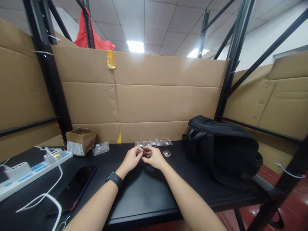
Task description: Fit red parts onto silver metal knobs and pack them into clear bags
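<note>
Over the black table (144, 199), my left hand (132, 158) and my right hand (154, 157) meet, their fingers pinched on one small dark round part with a bit of red (144, 153). The fingers cover much of it, so its exact kind does not show. Just right of my right hand lies a round silver metal piece (166, 154). Behind both hands, against the cardboard, sits a row of several small round metal pieces in clear plastic bags (155, 142). A dark watch (115, 179) is on my left wrist.
A black backpack (223, 150) stands at the right. Leftward are an open cardboard box (81, 141), a clear plastic bag (101, 148), a dark tablet (74, 186), a white power strip (36, 171) and loose white cables (59, 179). Cardboard walls (149, 99) enclose the back and sides.
</note>
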Available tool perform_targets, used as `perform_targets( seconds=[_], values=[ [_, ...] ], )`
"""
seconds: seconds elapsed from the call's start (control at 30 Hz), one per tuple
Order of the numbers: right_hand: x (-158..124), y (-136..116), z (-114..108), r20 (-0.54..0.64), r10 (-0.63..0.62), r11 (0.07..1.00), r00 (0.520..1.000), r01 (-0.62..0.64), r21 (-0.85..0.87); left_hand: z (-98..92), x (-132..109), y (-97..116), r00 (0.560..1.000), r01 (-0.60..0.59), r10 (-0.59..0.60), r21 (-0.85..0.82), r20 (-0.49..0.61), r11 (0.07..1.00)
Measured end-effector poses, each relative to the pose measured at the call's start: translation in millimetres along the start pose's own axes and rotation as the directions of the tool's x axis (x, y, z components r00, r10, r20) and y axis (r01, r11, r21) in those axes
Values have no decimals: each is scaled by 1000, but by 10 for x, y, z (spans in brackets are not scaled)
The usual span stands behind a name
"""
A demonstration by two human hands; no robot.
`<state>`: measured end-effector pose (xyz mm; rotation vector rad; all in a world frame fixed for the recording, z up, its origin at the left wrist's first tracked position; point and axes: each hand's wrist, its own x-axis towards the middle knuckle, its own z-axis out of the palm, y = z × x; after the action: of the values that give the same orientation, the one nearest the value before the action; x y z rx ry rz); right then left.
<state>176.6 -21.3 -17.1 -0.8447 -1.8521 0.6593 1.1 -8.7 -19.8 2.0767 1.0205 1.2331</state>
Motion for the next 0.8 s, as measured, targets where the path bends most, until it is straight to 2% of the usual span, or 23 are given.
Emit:
perform_targets(
  seconds=[0.17,0.33,0.43,0.53,0.6,0.67,0.8],
  values=[
    [43,56,-65,-40,3,999,999,-5,-43,-89,28,-36,992,42,-18,195,-123,980],
    [68,230,-458,-214,27,934,976,-101,-343,-313,26,-162,971,121,-56,277,-233,953],
    [26,286,-740,-294,95,876,951,-220,-429,-421,17,-278,979,137,-82,308,-187,941],
    [-44,293,-926,-295,251,745,922,-379,-549,-467,7,-362,991,136,-122,369,-62,919],
    [-83,291,-980,-298,365,627,882,-469,-621,-472,1,-378,992,108,-126,414,15,904],
    [-106,297,-994,-296,433,559,851,-511,-653,-470,-4,-365,992,83,-118,443,51,892],
    [-115,330,-984,-266,472,545,840,-516,-661,-472,-8,-305,992,76,-113,462,53,884]
  ],
)
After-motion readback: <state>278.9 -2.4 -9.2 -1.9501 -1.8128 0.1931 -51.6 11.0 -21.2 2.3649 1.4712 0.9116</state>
